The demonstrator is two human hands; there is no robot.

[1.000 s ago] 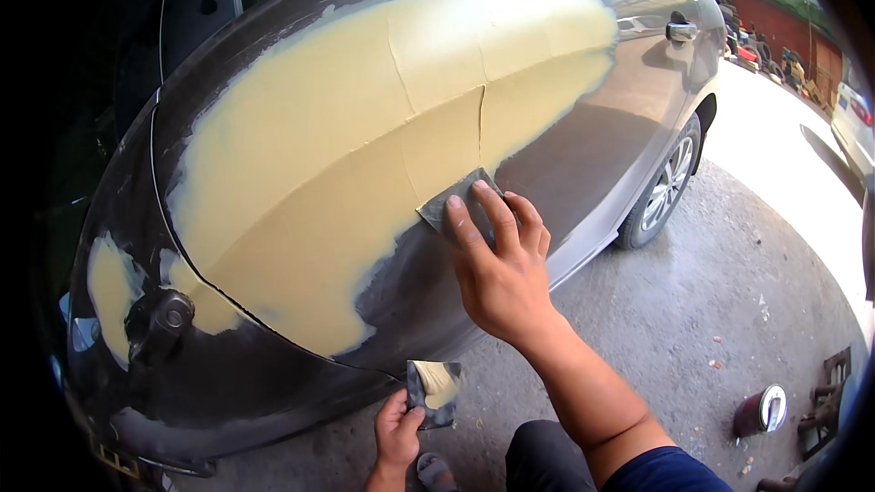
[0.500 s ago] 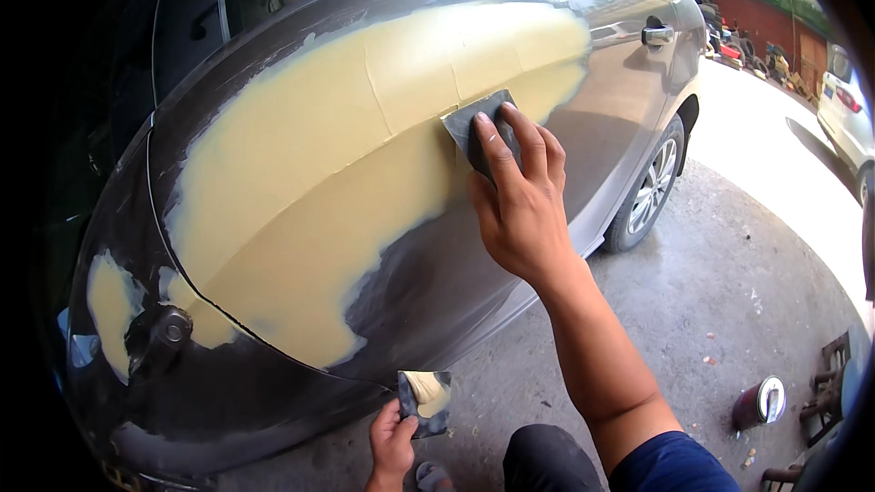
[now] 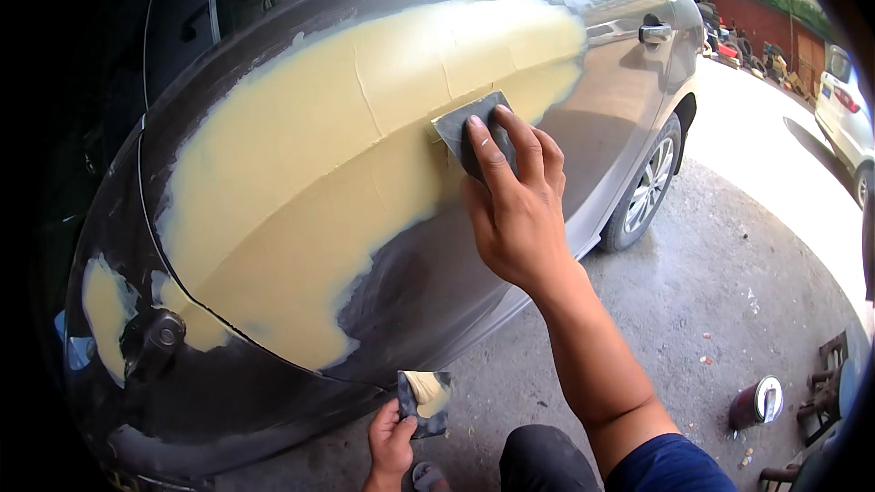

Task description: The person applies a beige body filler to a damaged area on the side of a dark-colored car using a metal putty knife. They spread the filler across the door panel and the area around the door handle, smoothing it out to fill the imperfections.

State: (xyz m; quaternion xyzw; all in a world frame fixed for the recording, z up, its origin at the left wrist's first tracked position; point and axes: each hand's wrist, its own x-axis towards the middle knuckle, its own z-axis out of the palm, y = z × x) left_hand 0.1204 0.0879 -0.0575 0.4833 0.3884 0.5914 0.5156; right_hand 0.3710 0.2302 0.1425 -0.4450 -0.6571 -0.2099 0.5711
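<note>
My right hand [image 3: 515, 200] holds a dark square spreader [image 3: 472, 118] flat against cream filler [image 3: 264, 182] coating the side panels of a dark grey car [image 3: 428, 264]. Its fingertips press on the spreader’s back, over a creased line across the middle of the patch. Fine ridges show in the filler above it. Low down in the view, my left hand [image 3: 392, 437] grips a second square plate [image 3: 424, 401] with a dab of cream filler on it, below the car’s lower edge. A smaller filler patch [image 3: 108, 310] lies at the far left.
A rear wheel [image 3: 643, 184] stands on the concrete floor [image 3: 693, 282]. A tin [image 3: 756, 401] and a dark wooden stool [image 3: 825, 383] are at lower right. A white car [image 3: 838, 109] and piled items [image 3: 747, 46] are in the background.
My right hand and spreader have moved upward from the patch’s lower edge to its middle crease, then shifted slightly left in the picture. My left hand sits slightly lower with its plate.
</note>
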